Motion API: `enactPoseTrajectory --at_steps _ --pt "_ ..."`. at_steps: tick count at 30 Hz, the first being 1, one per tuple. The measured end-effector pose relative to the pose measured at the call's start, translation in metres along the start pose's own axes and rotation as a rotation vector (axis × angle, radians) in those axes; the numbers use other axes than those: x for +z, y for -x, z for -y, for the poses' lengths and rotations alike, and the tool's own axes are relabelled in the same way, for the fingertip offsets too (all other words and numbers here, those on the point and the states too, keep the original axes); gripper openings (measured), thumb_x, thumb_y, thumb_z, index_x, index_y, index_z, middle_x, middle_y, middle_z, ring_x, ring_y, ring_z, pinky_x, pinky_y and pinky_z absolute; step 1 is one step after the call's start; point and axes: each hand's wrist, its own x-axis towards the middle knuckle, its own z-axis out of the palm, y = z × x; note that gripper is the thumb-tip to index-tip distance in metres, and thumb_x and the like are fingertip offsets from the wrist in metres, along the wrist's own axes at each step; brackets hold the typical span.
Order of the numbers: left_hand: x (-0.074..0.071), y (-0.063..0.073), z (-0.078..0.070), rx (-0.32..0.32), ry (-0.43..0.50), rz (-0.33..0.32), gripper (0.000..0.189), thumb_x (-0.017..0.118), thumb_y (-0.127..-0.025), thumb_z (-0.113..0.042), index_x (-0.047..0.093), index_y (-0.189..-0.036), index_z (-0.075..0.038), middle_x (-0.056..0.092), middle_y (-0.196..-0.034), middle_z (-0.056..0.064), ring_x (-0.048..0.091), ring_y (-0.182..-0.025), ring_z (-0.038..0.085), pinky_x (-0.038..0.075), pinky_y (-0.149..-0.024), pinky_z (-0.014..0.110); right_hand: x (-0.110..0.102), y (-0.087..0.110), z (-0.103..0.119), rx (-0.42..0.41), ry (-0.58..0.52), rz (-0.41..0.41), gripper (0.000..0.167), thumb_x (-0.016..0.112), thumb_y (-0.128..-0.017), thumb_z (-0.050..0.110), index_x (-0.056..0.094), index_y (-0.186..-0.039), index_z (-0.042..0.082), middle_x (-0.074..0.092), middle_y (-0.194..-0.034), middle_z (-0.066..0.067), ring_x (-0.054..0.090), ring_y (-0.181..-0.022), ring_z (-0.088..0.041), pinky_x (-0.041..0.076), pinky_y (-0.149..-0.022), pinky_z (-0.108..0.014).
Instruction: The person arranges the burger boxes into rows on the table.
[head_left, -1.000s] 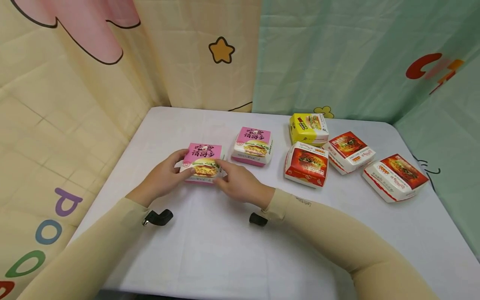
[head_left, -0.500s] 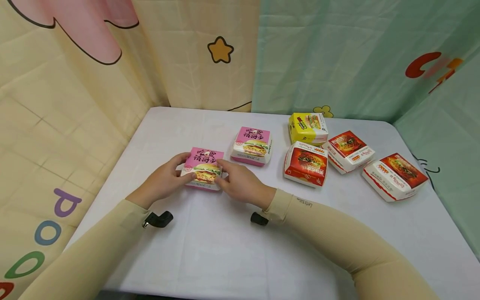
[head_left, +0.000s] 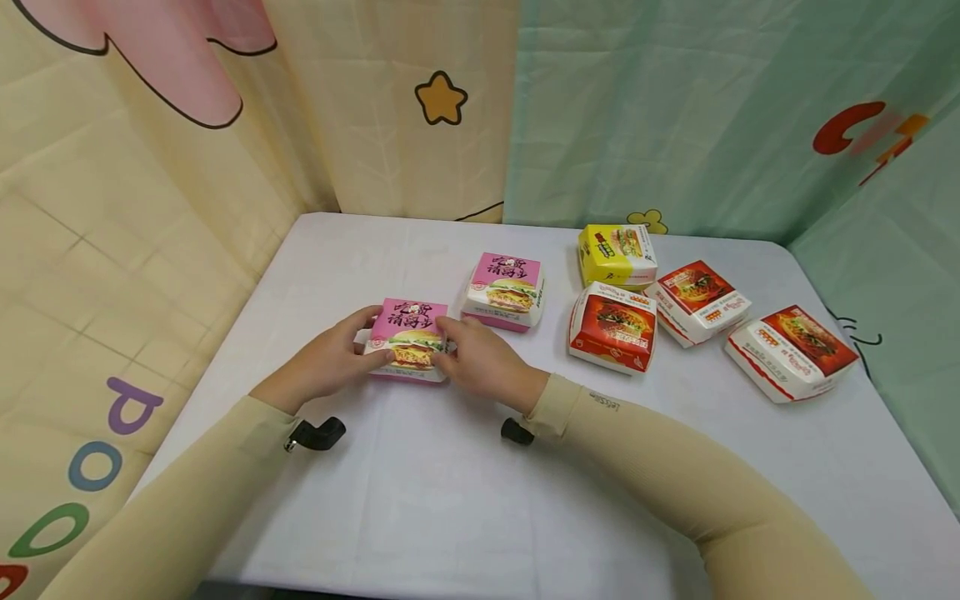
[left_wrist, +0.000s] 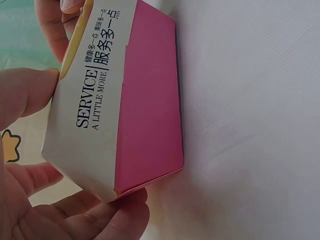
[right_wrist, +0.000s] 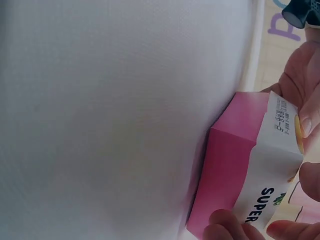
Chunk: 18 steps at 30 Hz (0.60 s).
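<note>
Between both hands sits a pink-and-white burger box [head_left: 409, 340], its lid closed and printed with a burger. My left hand [head_left: 327, 357] grips its left side, thumb on the front top edge and fingers along the side. On the opposite side my right hand [head_left: 483, 358] holds it with thumb and fingers. In the left wrist view the box's pink lower wall [left_wrist: 150, 100] stands right at the white cloth. The right wrist view shows the fingertips [right_wrist: 227, 222] against the side wall. A second pink burger box [head_left: 505, 290] stands just behind and to the right.
A yellow burger box [head_left: 617, 255] stands at the back right. Near it are a red burger box [head_left: 612, 327] and two red-and-white boxes, one close by [head_left: 697, 302] and one farther right [head_left: 791, 353]. Curtains surround the white-covered table [head_left: 450, 500] at the back and sides.
The held burger box has come slightly toward the front edge and a little right, with both hands still on it. The other boxes have stayed in place.
</note>
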Motion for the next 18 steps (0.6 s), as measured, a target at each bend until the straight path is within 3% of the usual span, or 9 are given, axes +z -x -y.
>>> enactPoseTrajectory --at_steps 5,12,18 --pt "-0.0028 -0.0012 -0.0003 -0.015 -0.009 0.016 0.089 0.068 -0.099 -0.052 0.024 -0.167 -0.013 0.033 -0.17 0.016 0.059 -0.136 0.046 0.053 -0.108 0.06 0.0003 -0.0032 -0.0007 0.035 0.05 0.022 0.066 0.064 -0.105 0.038 0.042 -0.162 0.012 0.052 -0.155 -0.02 0.057 -0.132 -0.027 0.051 -0.112 -0.044" --pt "-0.0038 -0.0045 -0.0016 -0.05 0.007 0.008 0.08 0.064 -0.102 -0.05 0.03 -0.163 -0.013 0.036 -0.169 0.017 0.055 -0.141 0.045 0.051 -0.11 0.061 -0.002 -0.0048 -0.0019 0.053 0.015 0.049 0.069 0.066 -0.104 0.04 0.041 -0.162 0.013 0.045 -0.163 -0.014 0.048 -0.149 -0.027 0.042 -0.123 -0.045" --pt "-0.0031 -0.0057 0.0007 -0.037 0.03 0.002 0.078 0.068 -0.1 -0.049 0.034 -0.16 -0.011 0.038 -0.168 0.017 0.054 -0.141 0.047 0.049 -0.112 0.062 -0.0009 -0.0073 -0.0051 0.057 0.012 0.047 0.071 0.069 -0.102 0.042 0.043 -0.161 0.014 0.048 -0.163 -0.009 0.047 -0.15 -0.024 0.04 -0.124 -0.044"
